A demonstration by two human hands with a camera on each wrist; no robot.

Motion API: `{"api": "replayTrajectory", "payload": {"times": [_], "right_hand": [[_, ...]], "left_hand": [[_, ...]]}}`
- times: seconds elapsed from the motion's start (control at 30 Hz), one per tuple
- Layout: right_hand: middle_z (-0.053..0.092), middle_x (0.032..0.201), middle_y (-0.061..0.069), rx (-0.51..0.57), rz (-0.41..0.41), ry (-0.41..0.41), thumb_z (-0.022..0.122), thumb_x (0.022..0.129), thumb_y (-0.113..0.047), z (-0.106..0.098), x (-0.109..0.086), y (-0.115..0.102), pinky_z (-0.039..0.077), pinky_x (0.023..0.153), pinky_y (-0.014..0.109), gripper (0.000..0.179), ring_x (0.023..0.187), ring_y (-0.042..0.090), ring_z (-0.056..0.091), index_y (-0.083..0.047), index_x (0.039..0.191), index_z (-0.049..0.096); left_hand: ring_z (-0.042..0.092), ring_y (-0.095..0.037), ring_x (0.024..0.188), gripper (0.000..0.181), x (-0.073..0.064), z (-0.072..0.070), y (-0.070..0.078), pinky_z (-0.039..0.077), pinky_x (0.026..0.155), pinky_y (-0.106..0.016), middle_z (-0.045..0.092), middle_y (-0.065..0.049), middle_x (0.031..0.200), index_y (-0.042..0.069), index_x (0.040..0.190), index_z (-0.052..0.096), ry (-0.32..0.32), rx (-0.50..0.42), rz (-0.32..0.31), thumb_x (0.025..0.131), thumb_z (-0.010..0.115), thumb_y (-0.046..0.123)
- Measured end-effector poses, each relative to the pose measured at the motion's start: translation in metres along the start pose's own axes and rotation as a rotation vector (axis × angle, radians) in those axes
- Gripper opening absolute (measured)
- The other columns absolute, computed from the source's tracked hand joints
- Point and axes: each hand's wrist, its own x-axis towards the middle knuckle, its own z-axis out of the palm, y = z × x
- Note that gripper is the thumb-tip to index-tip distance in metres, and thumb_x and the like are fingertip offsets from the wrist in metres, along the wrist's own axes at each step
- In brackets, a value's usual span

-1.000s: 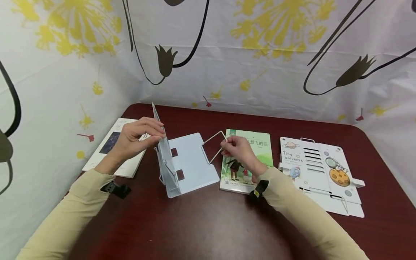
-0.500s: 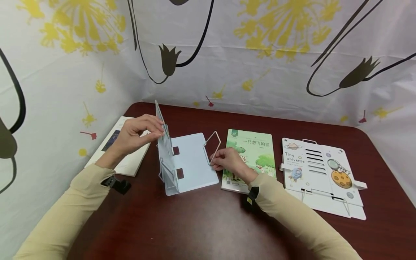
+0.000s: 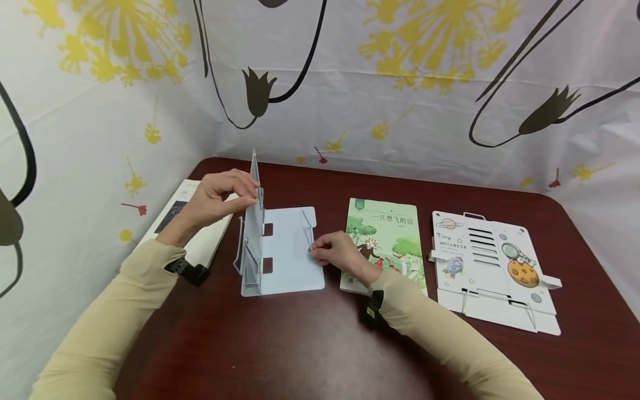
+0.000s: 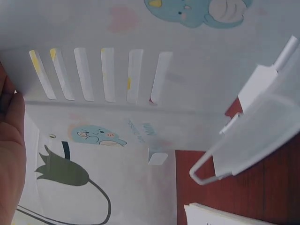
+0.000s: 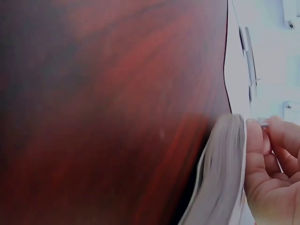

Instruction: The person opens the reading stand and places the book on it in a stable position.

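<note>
A pale book stand point(image 3: 287, 278) rests unfolded on the table. One panel lies flat; the slotted panel point(image 4: 197, 70) with blue cartoon animals stands nearly upright. My left hand point(image 3: 220, 194) pinches that upright panel's edge between thumb and fingers; in the left wrist view only part of the hand point(image 4: 11, 154) shows. At the flat panel's right side, my right hand point(image 3: 342, 253) pinches a thin wire bracket point(image 3: 306, 225), which leans low over the panel. The right wrist view shows the wire's tip between thumb and finger.
A green-covered book point(image 3: 400, 222) lies just right of the stand, partly under my right forearm. Farther right is a white "Tiny universe" book stand point(image 3: 492, 278), folded flat. A white book point(image 3: 207, 247) lies behind my left wrist. Patterned cloth point(image 3: 310, 111) hangs behind the table.
My right hand has moved left, and the wire bracket has swung inward over the flat panel. My left hand has shifted slightly right, bringing the slotted panel more upright; the stand has turned a little.
</note>
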Motion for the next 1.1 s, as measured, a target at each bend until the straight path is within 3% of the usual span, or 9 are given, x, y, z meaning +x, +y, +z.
{"api": "replayTrajectory", "payload": {"times": [0.27,0.43,0.63,0.93,1.1], "right_hand": [[0.068,0.09,0.02,0.068,0.046,-0.017,0.064,0.085,0.001,0.01,0.0,-0.002,0.057,0.064,0.03,0.012,0.067,0.013,0.064,0.011,0.092,0.068],[0.069,0.087,0.019,0.048,0.039,-0.023,0.064,0.087,-0.001,0.013,0.001,-0.001,0.057,0.061,0.028,0.013,0.064,0.012,0.063,0.008,0.094,0.07],[0.07,0.083,0.017,0.008,0.026,-0.003,0.066,0.085,-0.003,0.017,0.0,-0.002,0.056,0.056,0.027,0.011,0.059,0.011,0.062,0.005,0.092,0.072],[0.065,0.071,0.01,0.014,0.016,0.0,0.068,0.083,-0.001,0.027,-0.001,-0.003,0.054,0.053,0.027,0.005,0.055,0.01,0.059,0.004,0.085,0.069],[0.065,0.072,0.01,0.032,0.03,0.002,0.068,0.083,-0.001,0.03,0.0,-0.002,0.055,0.053,0.027,0.005,0.055,0.01,0.059,0.004,0.084,0.069]], "left_hand": [[0.058,-0.017,0.102,0.018,0.007,0.007,-0.007,0.042,0.097,-0.032,0.067,0.007,0.089,0.003,0.072,0.067,-0.032,-0.016,0.022,0.085,0.07,0.015],[0.058,-0.018,0.102,0.025,0.008,0.009,-0.009,0.041,0.098,-0.032,0.067,0.007,0.089,0.003,0.072,0.067,-0.043,-0.005,0.033,0.087,0.069,0.023],[0.058,-0.018,0.102,0.02,0.01,0.012,-0.01,0.042,0.097,-0.032,0.067,0.007,0.09,0.004,0.075,0.069,-0.055,-0.023,0.037,0.087,0.068,0.02],[0.059,-0.014,0.1,0.011,0.01,0.02,-0.011,0.044,0.094,-0.031,0.068,0.007,0.087,0.001,0.073,0.067,-0.083,-0.015,0.029,0.084,0.066,0.0],[0.059,-0.014,0.1,0.011,0.011,0.022,-0.013,0.042,0.097,-0.032,0.068,0.006,0.087,0.004,0.074,0.068,-0.097,-0.018,0.046,0.086,0.067,0.006]]}}
